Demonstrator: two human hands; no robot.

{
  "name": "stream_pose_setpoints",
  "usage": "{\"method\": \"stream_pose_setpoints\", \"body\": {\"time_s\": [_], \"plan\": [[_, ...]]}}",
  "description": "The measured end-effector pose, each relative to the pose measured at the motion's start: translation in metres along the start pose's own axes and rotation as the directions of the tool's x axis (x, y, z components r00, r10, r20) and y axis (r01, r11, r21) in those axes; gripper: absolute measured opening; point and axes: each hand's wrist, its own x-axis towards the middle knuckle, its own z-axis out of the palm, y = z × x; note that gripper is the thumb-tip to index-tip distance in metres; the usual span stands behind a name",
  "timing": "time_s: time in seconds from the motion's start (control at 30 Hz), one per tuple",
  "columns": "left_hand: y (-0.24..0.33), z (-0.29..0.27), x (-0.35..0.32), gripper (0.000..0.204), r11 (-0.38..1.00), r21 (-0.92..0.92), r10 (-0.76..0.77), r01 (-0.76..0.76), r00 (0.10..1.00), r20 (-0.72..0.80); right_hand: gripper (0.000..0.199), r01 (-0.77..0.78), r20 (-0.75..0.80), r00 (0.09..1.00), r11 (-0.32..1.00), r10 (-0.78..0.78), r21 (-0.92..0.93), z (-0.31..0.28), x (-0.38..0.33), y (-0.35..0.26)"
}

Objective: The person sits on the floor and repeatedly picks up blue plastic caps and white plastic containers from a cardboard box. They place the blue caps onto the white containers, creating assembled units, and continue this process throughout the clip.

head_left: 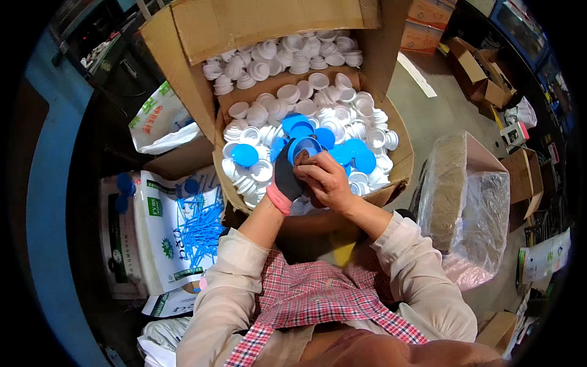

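My left hand (286,180), in a black glove with a pink cuff, is closed around a round blue plastic cap (307,145) whose hollow side shows. Against it, my bare right hand (327,178) has its fingers drawn together at the cap's near edge. What those fingers pinch is hidden. Both hands are over an open cardboard box (400,162) full of white plastic caps (358,101). More blue caps (354,154) lie loose on the white ones just beyond my hands, and a blue disc (244,155) rests to their left.
Left of the box, thin blue plastic sticks (202,226) lie on a printed white sack (162,244). To the right stands a carton lined with clear plastic (483,202). Open cartons (474,70) sit farther back on the floor, and orange boxes (425,27) are stacked behind.
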Motion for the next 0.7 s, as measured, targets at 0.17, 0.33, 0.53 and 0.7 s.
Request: {"method": "stream_pose_setpoints", "body": {"time_s": [0.17, 0.33, 0.53, 0.7], "plan": [[-0.003, 0.039, -0.003, 0.026, 1.000, -0.026, 0.017, -0.016, 0.998, 0.059, 0.026, 0.032, -0.065, 0.997, 0.994, -0.039, -0.100, -0.015, -0.001, -0.003], [0.053, 0.042, 0.001, 0.049, 0.028, -0.962, -0.138, 0.271, 0.954, 0.265, 0.018, -0.241, -0.219, 0.952, 0.963, 0.211, -0.117, -0.031, 0.014, 0.012], [0.037, 0.014, 0.008, 0.034, 0.982, -0.182, 0.048, -0.049, 0.999, -0.012, 0.013, -0.456, -0.199, 0.878, 0.887, 0.437, -0.067, -0.019, -0.006, 0.031], [0.026, 0.008, 0.001, 0.040, 0.846, -0.532, -0.094, 0.046, 0.993, -0.064, 0.044, -0.626, 0.125, 0.682, 0.487, 0.721, 0.609, -0.027, -0.010, 0.046]]}}
